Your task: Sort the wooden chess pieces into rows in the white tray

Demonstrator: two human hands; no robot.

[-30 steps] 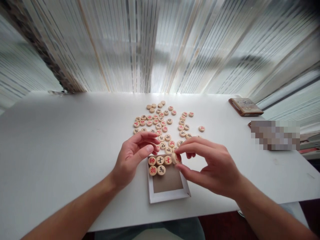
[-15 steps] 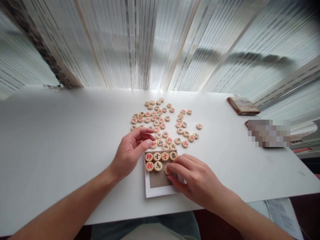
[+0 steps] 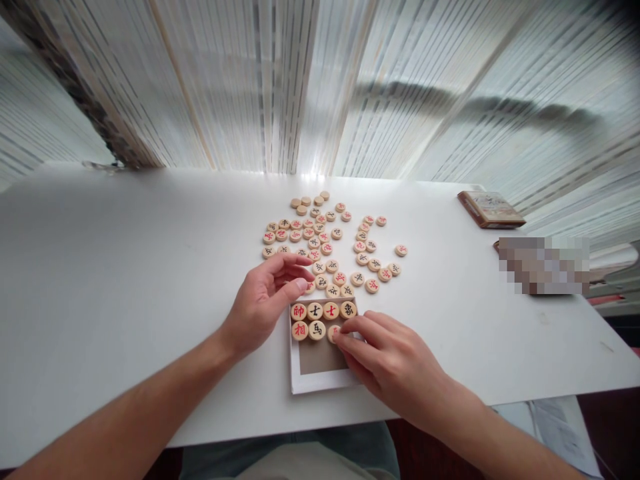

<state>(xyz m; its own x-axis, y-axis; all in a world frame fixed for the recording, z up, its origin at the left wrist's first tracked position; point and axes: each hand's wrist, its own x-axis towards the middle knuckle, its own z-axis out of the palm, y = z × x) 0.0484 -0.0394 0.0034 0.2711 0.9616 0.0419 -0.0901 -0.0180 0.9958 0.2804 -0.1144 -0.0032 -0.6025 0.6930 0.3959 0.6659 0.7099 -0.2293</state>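
A shallow white-edged box (image 3: pixel 295 373) lies near the table's front edge. Inside it, a row of Chinese chess pieces (image 3: pixel 315 311) runs along the far wall, with a second row below that has a red piece (image 3: pixel 299 331) and a black piece (image 3: pixel 317 330). My right hand (image 3: pixel 385 353) reaches in from the right, its fingertips closed on another Chinese chess piece (image 3: pixel 334 334) with a partly covered red character. My left hand (image 3: pixel 265 297) hovers by the far left corner, fingers curved and thumb apart, nothing visible in it. Its fingertips partly cover loose pieces.
Many loose round pieces (image 3: pixel 320 267) are scattered on the white table (image 3: pixel 150 267) beyond the box, a few blank ones farthest away. At the right lie a flat brown box (image 3: pixel 493 209) and a blurred-out item (image 3: pixel 543 267). Striped curtains (image 3: pixel 225 80) hang behind the table.
My right hand has brought its piece slightly upward, level beside the black piece in the second row, and more of its red character shows. My left hand has hardly moved.
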